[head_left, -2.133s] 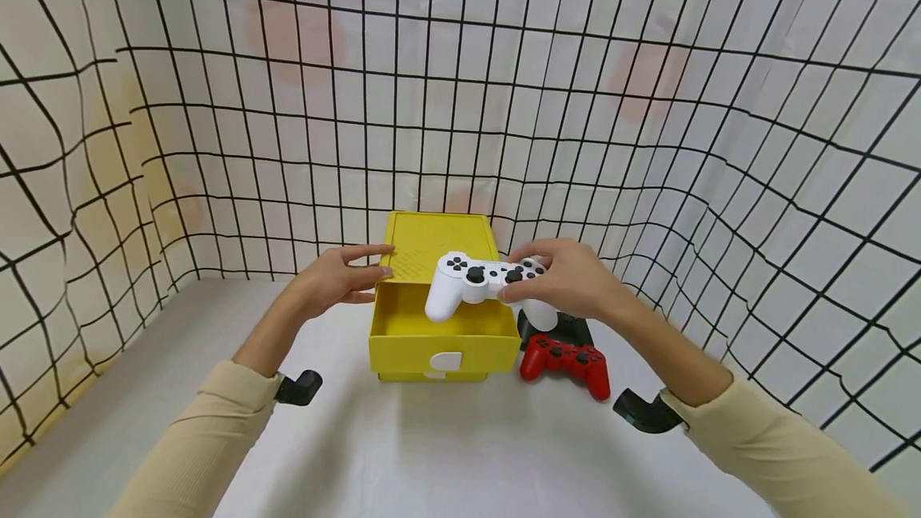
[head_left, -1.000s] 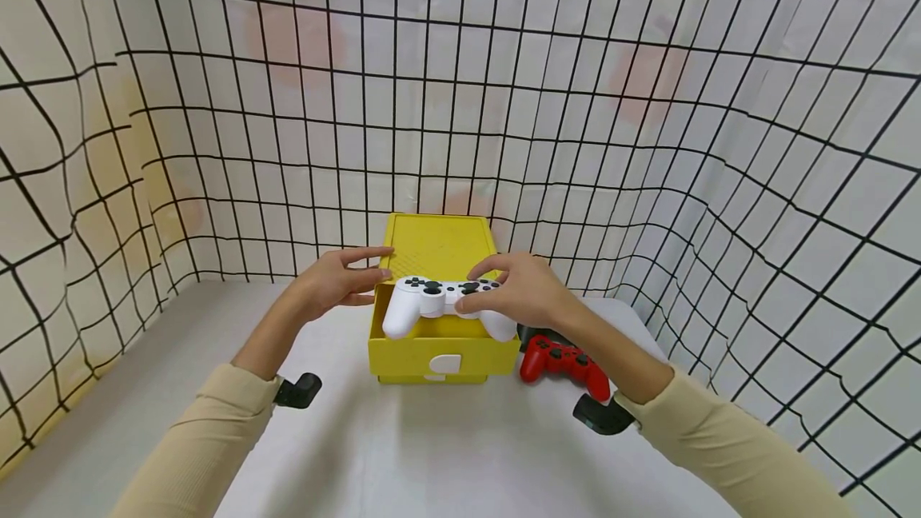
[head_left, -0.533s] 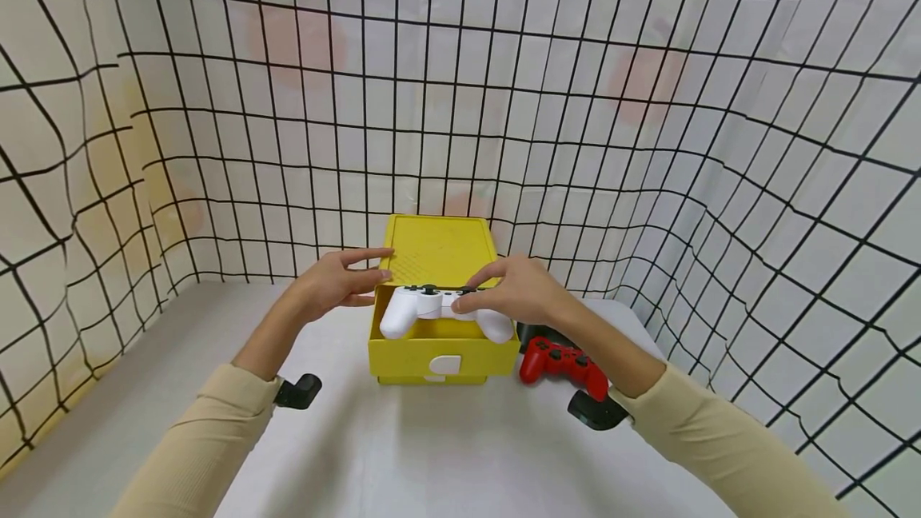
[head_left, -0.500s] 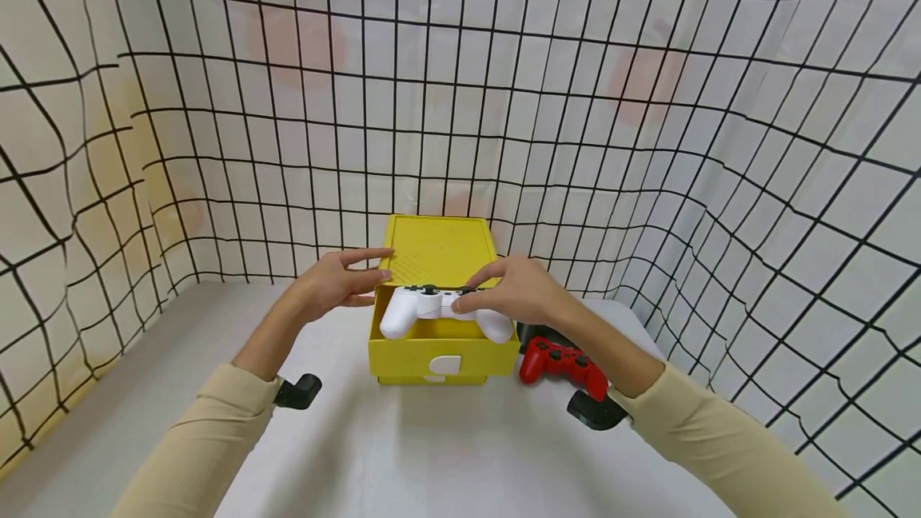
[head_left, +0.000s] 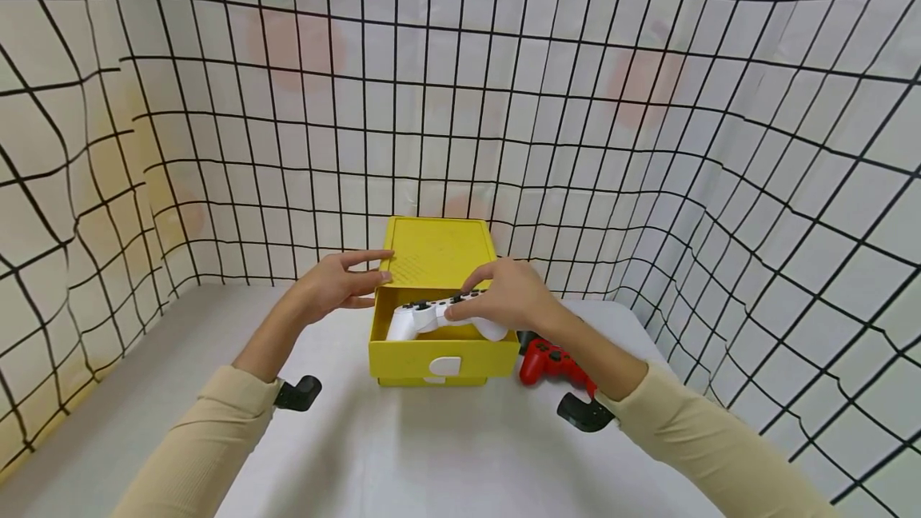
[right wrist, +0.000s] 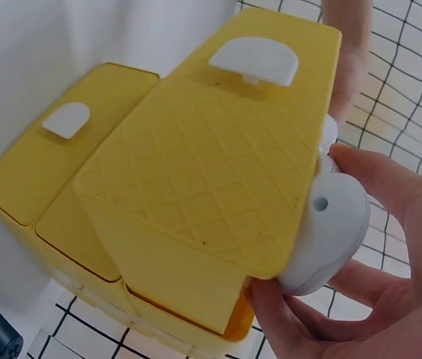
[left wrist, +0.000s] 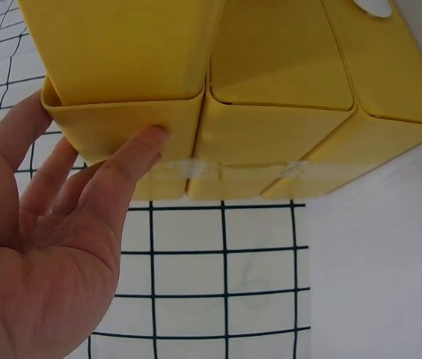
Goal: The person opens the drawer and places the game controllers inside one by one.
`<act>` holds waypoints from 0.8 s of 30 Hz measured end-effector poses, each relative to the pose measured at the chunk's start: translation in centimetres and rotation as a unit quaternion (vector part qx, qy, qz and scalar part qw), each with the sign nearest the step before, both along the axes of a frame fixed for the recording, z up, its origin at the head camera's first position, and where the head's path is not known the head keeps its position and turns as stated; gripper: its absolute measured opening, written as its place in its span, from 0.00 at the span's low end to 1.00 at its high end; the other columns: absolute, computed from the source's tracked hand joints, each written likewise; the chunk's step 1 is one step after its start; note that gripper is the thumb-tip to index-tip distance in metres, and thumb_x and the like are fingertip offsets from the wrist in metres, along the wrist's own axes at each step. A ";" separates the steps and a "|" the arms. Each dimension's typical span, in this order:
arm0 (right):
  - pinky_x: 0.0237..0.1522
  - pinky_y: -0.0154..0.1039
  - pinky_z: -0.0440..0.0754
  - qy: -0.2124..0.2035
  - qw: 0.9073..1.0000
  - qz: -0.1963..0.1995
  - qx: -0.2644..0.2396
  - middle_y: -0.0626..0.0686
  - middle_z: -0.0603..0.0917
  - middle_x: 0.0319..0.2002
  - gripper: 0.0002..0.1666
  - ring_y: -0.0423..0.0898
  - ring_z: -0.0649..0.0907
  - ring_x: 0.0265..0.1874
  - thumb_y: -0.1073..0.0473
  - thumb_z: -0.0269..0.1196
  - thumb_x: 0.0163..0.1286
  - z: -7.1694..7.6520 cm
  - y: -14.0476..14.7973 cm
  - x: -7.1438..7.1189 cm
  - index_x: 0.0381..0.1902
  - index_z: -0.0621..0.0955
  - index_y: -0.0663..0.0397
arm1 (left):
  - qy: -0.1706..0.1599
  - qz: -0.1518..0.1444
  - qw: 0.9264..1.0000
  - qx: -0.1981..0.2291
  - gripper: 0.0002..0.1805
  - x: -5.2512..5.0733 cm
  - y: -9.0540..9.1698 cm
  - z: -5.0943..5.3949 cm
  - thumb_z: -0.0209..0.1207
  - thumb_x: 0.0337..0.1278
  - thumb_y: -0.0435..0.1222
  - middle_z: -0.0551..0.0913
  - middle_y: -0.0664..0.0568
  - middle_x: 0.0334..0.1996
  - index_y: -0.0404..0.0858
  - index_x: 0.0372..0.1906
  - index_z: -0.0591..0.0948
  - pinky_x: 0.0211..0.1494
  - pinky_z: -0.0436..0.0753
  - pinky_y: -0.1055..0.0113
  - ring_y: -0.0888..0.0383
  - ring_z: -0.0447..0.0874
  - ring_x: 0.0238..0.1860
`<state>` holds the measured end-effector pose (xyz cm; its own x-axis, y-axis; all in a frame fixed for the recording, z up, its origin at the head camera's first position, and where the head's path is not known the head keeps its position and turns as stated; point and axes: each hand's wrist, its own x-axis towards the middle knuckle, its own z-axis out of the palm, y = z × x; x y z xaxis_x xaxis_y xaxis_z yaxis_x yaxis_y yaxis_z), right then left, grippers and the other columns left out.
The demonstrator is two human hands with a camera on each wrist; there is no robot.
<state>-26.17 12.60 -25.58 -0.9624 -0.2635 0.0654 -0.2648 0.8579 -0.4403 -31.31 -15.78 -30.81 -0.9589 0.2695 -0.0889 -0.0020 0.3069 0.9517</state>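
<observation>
A white game controller (head_left: 404, 323) is inside the pulled-out top drawer (head_left: 403, 360) of a small yellow drawer cabinet (head_left: 442, 242), tilted with its left grip lower. My right hand (head_left: 514, 294) pinches it by its right half, thumb in front and fingers behind. In the right wrist view, one rounded white end of the controller (right wrist: 334, 224) shows beside the drawer front. My left hand (head_left: 329, 284) rests against the cabinet's upper left side with fairly straight fingers. The left wrist view shows that hand (left wrist: 54, 262) touching the yellow top compartment.
A red game controller (head_left: 541, 363) lies on the white table (head_left: 432, 454) right of the cabinet, partly behind my right forearm. A dark object (head_left: 528, 340) sits behind it, mostly covered. Black wire grid (head_left: 460, 102) surrounds the table on the back and sides.
My right hand has carried the white controller left and down from above the drawer into it, and the controller has tipped. My left hand has stayed at the cabinet's side.
</observation>
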 end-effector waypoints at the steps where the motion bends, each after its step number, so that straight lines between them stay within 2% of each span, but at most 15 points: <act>1: 0.33 0.34 0.84 0.004 1.000 0.001 0.000 0.53 0.85 0.50 0.29 0.50 0.79 0.45 0.34 0.75 0.52 -0.1 0.0 0.0 0.46 0.89 0.45 | -0.001 0.001 1.000 -0.001 0.32 0.0 0.0 0.0 0.64 0.68 0.45 0.77 0.44 0.66 0.51 0.75 0.71 0.60 0.86 0.59 0.44 0.77 0.67; 10: 0.36 0.34 0.83 0.018 1.000 0.001 0.000 0.52 0.86 0.49 0.30 0.49 0.78 0.47 0.34 0.76 0.52 -0.4 -0.2 0.1 0.46 0.90 0.45 | -0.002 0.002 1.000 -0.002 0.33 -0.1 0.0 0.0 0.64 0.68 0.45 0.77 0.44 0.67 0.51 0.75 0.70 0.61 0.85 0.57 0.42 0.74 0.70; 17: 0.35 0.35 0.82 0.016 1.000 -0.002 -0.003 0.53 0.84 0.49 0.29 0.49 0.78 0.45 0.35 0.77 0.51 -0.6 -0.3 0.0 0.45 0.88 0.45 | -0.004 -0.001 1.000 0.001 0.32 -0.1 0.0 0.0 0.64 0.68 0.45 0.77 0.44 0.66 0.51 0.75 0.70 0.62 0.85 0.57 0.43 0.75 0.69; 21: 0.36 0.37 0.77 0.015 1.000 -0.007 0.005 0.51 0.83 0.41 0.29 0.49 0.76 0.44 0.36 0.78 0.51 -1.0 -0.5 0.2 0.45 0.87 0.44 | -0.003 -0.005 1.000 0.003 0.33 0.0 -0.1 0.0 0.64 0.68 0.44 0.77 0.43 0.67 0.50 0.75 0.70 0.62 0.85 0.57 0.44 0.75 0.69; 24: 0.34 0.38 0.73 0.014 1.000 -0.004 0.003 0.50 0.80 0.31 0.29 0.49 0.76 0.41 0.37 0.79 0.51 -1.4 -0.6 0.4 0.46 0.86 0.44 | 0.001 -0.008 1.000 0.003 0.33 -0.1 -0.1 0.0 0.64 0.68 0.44 0.77 0.42 0.67 0.50 0.76 0.69 0.62 0.85 0.57 0.43 0.75 0.69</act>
<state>-25.80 12.04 -26.96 -0.9621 -0.2569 0.0914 -0.2709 0.8626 -0.4272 -31.37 -15.87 -30.82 -0.9545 0.2857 -0.0857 0.0047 0.3015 0.9535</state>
